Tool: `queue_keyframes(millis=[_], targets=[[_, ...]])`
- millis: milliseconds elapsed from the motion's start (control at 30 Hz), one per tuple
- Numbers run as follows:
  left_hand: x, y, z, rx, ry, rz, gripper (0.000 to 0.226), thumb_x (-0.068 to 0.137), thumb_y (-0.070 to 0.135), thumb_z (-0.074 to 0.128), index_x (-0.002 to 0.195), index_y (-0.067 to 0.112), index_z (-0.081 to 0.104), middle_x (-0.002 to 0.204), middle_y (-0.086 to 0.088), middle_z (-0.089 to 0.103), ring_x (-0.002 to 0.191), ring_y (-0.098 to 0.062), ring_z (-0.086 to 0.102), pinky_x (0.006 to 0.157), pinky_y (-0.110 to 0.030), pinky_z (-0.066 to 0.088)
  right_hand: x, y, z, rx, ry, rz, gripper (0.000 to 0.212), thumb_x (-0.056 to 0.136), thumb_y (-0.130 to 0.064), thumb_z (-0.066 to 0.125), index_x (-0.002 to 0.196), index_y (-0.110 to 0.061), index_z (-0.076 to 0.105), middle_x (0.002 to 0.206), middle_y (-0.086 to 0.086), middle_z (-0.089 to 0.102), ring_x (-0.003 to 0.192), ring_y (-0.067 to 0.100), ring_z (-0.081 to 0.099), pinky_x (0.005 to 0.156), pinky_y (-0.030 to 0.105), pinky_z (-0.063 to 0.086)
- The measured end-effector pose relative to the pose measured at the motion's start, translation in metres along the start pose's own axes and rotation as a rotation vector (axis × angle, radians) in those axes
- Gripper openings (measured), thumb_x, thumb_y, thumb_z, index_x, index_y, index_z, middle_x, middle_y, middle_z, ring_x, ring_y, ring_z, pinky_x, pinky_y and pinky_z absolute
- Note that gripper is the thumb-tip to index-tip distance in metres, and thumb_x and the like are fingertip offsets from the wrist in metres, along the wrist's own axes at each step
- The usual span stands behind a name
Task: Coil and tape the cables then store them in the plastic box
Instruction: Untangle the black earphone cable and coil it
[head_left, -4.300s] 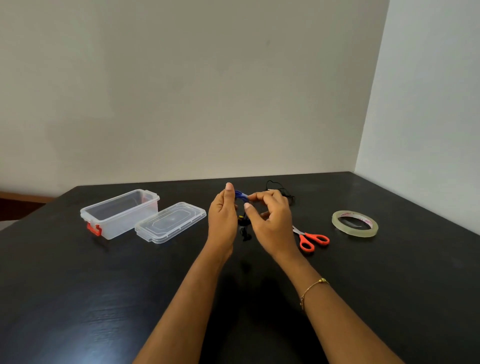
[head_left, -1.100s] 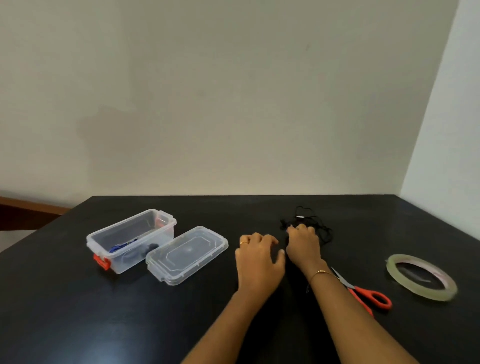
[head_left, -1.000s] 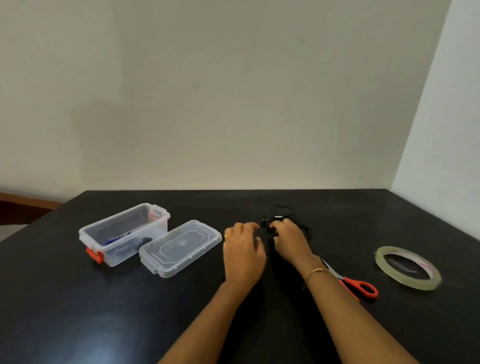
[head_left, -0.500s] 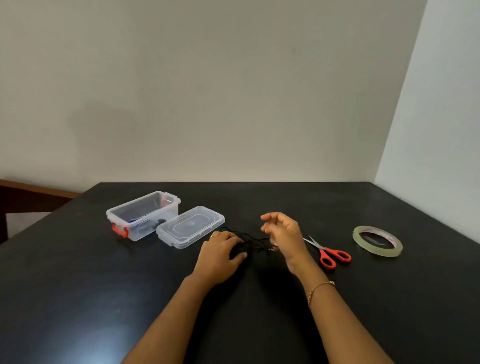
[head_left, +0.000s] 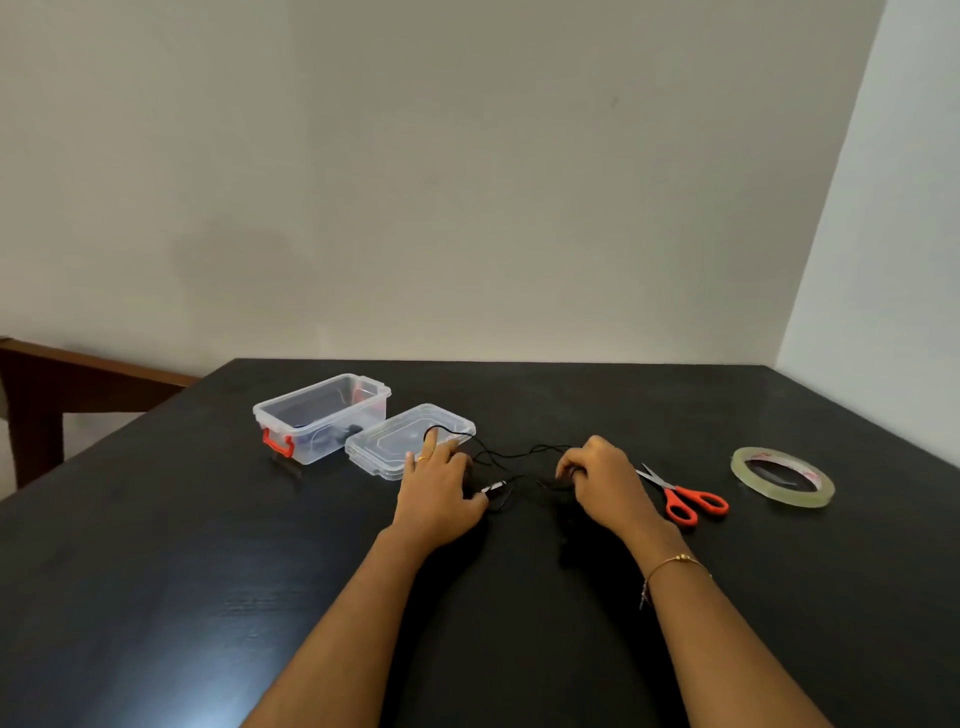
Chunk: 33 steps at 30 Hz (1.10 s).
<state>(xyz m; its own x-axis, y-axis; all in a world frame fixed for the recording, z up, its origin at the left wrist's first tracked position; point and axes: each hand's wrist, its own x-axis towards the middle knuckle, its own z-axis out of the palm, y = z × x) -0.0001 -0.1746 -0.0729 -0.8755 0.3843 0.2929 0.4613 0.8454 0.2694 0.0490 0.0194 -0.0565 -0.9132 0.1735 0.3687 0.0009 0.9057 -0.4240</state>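
A thin black cable (head_left: 511, 457) lies loosely stretched on the black table (head_left: 156, 571) between my two hands. My left hand (head_left: 439, 488) holds its left part, with a silver plug end beside the thumb and a loop over the forefinger. My right hand (head_left: 605, 480) has its fingers curled round the cable's right part. The clear plastic box (head_left: 322, 418) with a red latch stands open at the left, with dark and blue cables inside. Its clear lid (head_left: 410, 439) lies beside it, just beyond my left hand.
Orange-handled scissors (head_left: 685, 499) lie right of my right hand. A roll of clear tape (head_left: 782, 475) sits farther right. A wooden piece of furniture (head_left: 62, 379) stands beyond the table's left edge, and walls close the back and right.
My hands have drawn apart and pulled the tangled black cable out between them. Earlier a blue cable was held in both hands; it now lies in the box.
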Motion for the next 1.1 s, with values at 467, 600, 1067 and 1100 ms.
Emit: queue_keyframes(millis=[467, 600, 1067, 1100], targets=[[0.008, 0.012, -0.002, 0.051, -0.031, -0.041, 0.046, 0.081, 0.049, 0.058, 0.12, 0.024, 0.053, 0.15, 0.0, 0.028, 0.142, -0.021, 0.016, 0.111, -0.055, 0.011, 0.008, -0.012, -0.006, 0.649, 0.06, 0.208, 0.04, 0.088, 0.007, 0.031, 0.08, -0.014, 0.064, 0.078, 0.0, 0.059, 0.071, 0.007, 0.051, 0.062, 0.016, 0.038], [0.006, 0.018, -0.004, 0.037, 0.235, -0.051, 0.031, 0.083, 0.039, 0.055, 0.11, 0.022, 0.053, 0.116, 0.005, 0.057, 0.114, -0.017, 0.045, 0.088, -0.033, 0.026, 0.003, -0.02, -0.011, 0.797, 0.003, 0.19, 0.041, 0.08, 0.012, 0.03, 0.059, -0.011, 0.057, 0.083, 0.001, 0.066, 0.075, 0.002, 0.055, 0.063, 0.013, 0.037], [0.011, 0.021, 0.007, 0.046, 0.052, 0.162, 0.034, 0.094, 0.02, 0.044, 0.127, 0.019, 0.053, 0.119, -0.003, 0.058, 0.113, -0.021, 0.046, 0.093, -0.031, 0.041, 0.004, -0.005, -0.014, 0.622, -0.187, 0.271, 0.032, 0.089, -0.017, 0.049, 0.06, -0.005, 0.054, 0.065, 0.008, 0.057, 0.065, 0.02, 0.055, 0.064, 0.027, 0.043], [0.01, 0.022, 0.006, 0.047, 0.058, 0.156, 0.038, 0.094, 0.019, 0.042, 0.132, 0.021, 0.047, 0.118, -0.004, 0.057, 0.113, -0.022, 0.046, 0.092, -0.032, 0.041, 0.005, -0.003, -0.013, 0.509, -0.047, 0.269, 0.038, 0.091, -0.029, 0.051, 0.061, -0.006, 0.051, 0.071, 0.007, 0.054, 0.068, 0.019, 0.053, 0.065, 0.029, 0.041]])
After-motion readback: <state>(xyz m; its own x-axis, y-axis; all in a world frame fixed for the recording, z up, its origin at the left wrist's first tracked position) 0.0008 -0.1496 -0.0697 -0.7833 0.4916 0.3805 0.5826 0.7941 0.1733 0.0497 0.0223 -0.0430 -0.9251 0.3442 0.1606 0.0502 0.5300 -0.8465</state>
